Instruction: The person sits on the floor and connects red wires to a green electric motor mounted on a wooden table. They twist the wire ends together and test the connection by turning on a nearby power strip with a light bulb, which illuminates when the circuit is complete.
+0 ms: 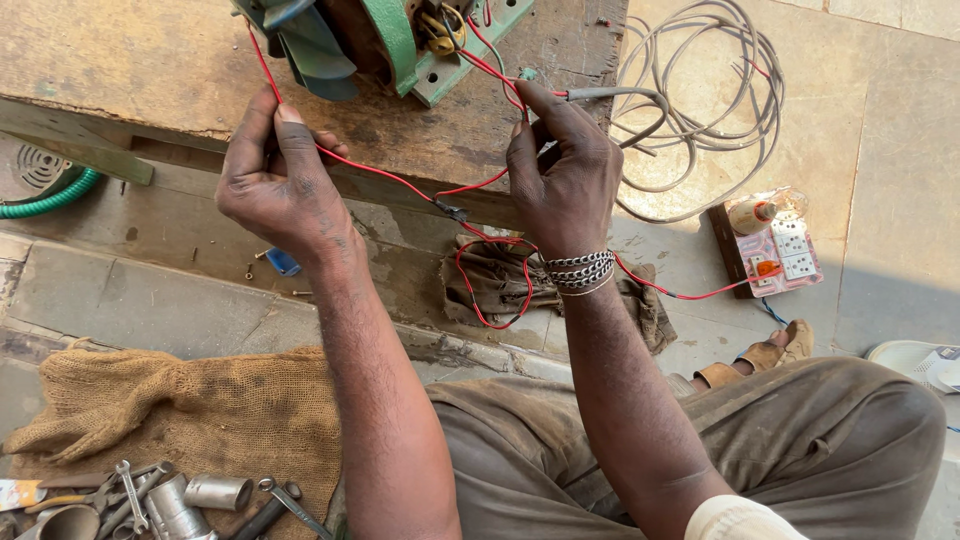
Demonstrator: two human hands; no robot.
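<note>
My left hand (285, 185) pinches a thin red wire (385, 175) that runs up to a green motor with a fan (375, 40) on a worn wooden bench (150, 70). My right hand (565, 175) grips the same red wire near a black joint (450, 210) and touches the end of a grey cable (610, 93). More red wire loops below the right wrist, which wears metal bead bracelets (580, 270).
A coil of grey cable (700, 90) lies on the stone floor beside a switch-and-socket board (775, 245). A dirty rag (500, 280), burlap sacking (190, 410) with wrenches and metal sockets (150, 495), and a green hose (50, 195) are near.
</note>
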